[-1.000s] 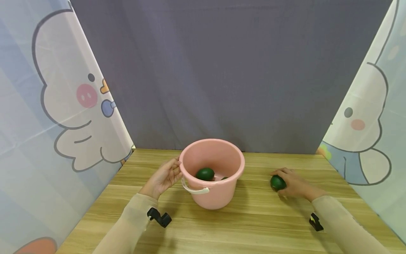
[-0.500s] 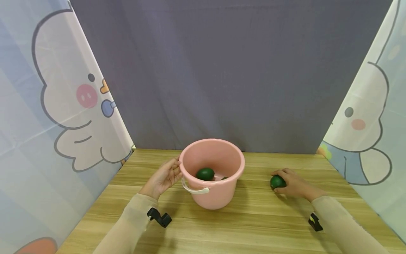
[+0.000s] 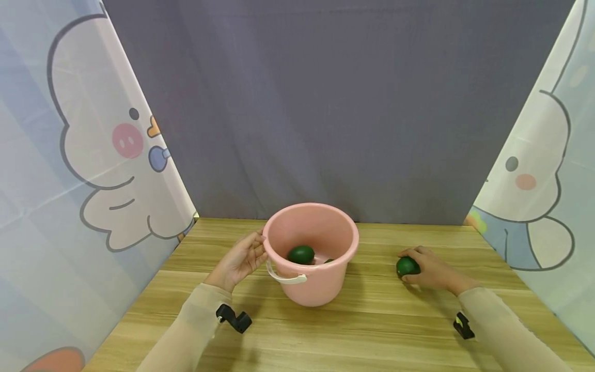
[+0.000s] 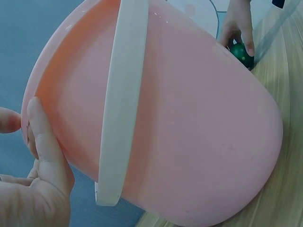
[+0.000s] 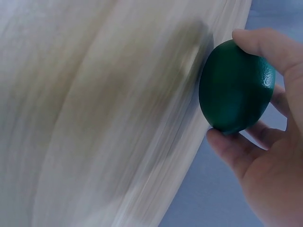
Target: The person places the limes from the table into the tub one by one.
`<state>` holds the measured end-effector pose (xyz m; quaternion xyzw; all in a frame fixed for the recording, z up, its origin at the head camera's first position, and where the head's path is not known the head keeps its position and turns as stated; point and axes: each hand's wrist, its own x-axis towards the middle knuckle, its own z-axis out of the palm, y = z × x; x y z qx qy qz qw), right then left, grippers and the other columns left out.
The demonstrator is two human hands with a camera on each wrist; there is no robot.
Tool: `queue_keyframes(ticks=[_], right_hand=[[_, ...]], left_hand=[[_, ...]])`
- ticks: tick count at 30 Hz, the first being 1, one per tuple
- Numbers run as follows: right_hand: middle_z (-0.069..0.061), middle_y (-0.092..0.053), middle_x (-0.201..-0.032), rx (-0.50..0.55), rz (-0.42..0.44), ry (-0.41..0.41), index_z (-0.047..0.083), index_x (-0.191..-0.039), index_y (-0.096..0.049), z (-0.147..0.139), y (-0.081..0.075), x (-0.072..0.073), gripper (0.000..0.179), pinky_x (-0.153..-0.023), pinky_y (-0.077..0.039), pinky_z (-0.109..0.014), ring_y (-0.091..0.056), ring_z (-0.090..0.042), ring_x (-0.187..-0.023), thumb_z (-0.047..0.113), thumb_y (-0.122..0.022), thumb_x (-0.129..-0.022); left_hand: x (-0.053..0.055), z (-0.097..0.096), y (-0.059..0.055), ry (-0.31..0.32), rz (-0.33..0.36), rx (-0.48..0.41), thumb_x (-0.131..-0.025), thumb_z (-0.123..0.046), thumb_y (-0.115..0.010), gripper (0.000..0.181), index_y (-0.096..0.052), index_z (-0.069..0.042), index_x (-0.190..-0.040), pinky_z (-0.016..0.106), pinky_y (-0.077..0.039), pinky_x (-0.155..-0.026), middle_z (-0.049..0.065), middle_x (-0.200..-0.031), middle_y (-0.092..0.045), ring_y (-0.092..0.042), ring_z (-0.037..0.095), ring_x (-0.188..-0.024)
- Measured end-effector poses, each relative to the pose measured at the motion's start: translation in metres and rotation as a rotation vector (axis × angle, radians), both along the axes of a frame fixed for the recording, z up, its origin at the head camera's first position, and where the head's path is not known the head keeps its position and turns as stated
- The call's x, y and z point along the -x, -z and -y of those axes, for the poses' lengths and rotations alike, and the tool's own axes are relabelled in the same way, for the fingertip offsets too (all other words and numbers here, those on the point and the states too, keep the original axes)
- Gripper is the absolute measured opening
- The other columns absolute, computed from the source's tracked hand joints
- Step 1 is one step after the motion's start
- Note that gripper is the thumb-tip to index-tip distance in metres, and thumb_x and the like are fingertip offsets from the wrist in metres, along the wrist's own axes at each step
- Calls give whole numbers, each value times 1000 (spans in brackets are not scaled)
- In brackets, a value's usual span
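A pink bucket (image 3: pixel 312 287) with a white handle (image 3: pixel 287 280) stands upright on the wooden table. Inside it lies a dark green avocado (image 3: pixel 301 254), and a small part of another dark green thing (image 3: pixel 328 261) shows over the rim. My left hand (image 3: pixel 239 263) holds the bucket's rim at its left side; in the left wrist view a finger (image 4: pixel 45 137) lies along the outer wall. To the right of the bucket, my right hand (image 3: pixel 429 268) grips a glossy, egg-shaped avocado (image 5: pixel 236 87) between thumb and fingers, at the table surface. The palm side is partly hidden.
The wooden table (image 3: pixel 353 336) ends at a dark grey cloth (image 3: pixel 325 113) behind the bucket. Curtains with cartoon figures hang at left (image 3: pixel 93 155) and right (image 3: pixel 534 181). Each wrist carries a black mount (image 3: pixel 234 318).
The right thumb and fingers have shifted slightly round the avocado, which has turned a little. The left hand and the bucket have stayed still.
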<state>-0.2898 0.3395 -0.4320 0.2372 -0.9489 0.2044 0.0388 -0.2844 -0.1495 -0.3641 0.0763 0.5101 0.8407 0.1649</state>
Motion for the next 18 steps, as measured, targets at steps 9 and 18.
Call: queue_keyframes(ticks=[9, 18], right_hand=[[-22, -53, -116, 11, -1, -9, 3, -129, -60, 1, -6, -3, 58, -73, -57, -45, -59, -32, -95, 28, -83, -82], [-17, -54, -112, 22, -59, -39, 3, -129, -60, 3, -10, -3, 56, -73, -58, -44, -59, -28, -93, 26, -83, -83]], left_hand=[[-1, 1, 0, -6, 8, 4, -98, -6, -44, 27, -44, -4, -125, 13, -57, -66, 7, -114, -53, -62, 6, -78], [0, 1, 0, -6, 15, 10, -98, -6, -43, 33, -40, -3, -130, 12, -57, -66, 7, -114, -52, -62, 6, -77]])
